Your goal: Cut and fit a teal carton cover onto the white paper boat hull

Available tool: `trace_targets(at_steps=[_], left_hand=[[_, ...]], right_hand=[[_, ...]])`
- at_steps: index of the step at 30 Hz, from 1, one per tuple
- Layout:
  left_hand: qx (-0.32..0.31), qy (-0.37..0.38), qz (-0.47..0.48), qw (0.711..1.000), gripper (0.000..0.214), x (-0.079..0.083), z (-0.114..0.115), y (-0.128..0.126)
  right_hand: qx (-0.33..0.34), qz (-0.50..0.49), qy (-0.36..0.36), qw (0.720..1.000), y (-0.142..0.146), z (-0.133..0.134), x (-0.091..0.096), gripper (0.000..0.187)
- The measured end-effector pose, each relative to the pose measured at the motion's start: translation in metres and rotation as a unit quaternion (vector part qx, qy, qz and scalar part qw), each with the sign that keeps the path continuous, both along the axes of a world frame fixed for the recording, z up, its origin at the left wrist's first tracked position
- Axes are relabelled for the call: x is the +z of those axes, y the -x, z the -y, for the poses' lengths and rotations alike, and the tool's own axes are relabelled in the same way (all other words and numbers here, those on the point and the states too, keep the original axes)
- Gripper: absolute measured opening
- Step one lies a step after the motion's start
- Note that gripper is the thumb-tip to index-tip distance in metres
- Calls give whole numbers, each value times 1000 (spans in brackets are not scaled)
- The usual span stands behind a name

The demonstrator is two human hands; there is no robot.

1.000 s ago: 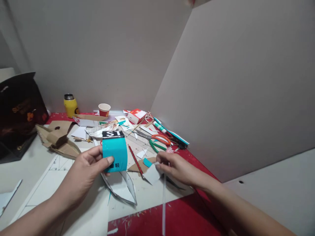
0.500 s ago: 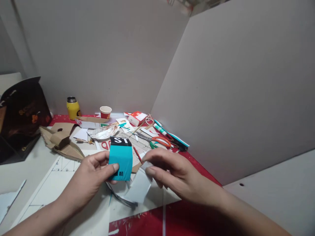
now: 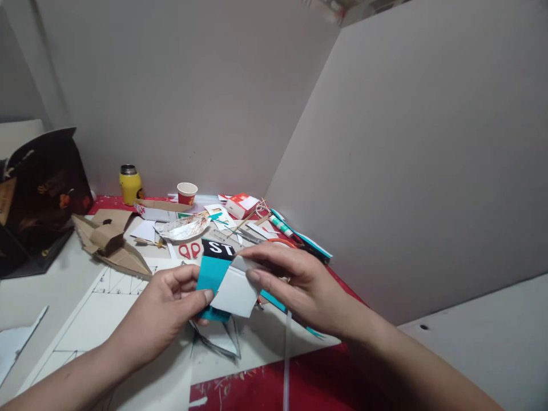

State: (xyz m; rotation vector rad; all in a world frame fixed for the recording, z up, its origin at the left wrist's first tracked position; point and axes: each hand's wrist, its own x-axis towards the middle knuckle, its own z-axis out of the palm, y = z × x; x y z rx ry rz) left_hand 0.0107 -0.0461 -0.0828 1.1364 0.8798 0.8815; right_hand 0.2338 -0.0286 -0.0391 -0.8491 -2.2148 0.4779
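Note:
Between thumb and fingers, my left hand grips a turquoise piece of card with a black band lettered "ST" along its top. My right hand pinches a white folded piece of card by its upper right edge. The white card overlaps the front of the turquoise one and hides part of it; whether they touch I cannot tell. Below both pieces, a dark-edged folded scrap lies on the white sheet. Red-handled scissors lie just behind my left hand.
Behind my hands are a brown cardboard boat shape, a silvery leaf-like piece, a red paper cup, a yellow bottle, a red-and-white box and a glue tube. A dark bag stands left. Grey panels enclose the table.
My right hand has moved up and left, bringing the white card over the front of the turquoise card. The turquoise card has shifted slightly right in my left hand's grip.

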Motion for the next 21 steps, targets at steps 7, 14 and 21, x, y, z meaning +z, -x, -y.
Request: trace_targets(at_steps=[7, 14, 21], left_hand=[[64, -18, -22, 998, 30, 2, -6, 2], [125, -59, -21, 990, 23, -1, -12, 8], [52, -19, 25, 998, 24, 0, -3, -1]], right_hand=[[-51, 37, 143, 988, -33, -14, -15, 22], [-29, 156, 224, 962, -54, -22, -60, 27], [-75, -105, 74, 989, -28, 3, -48, 29]])
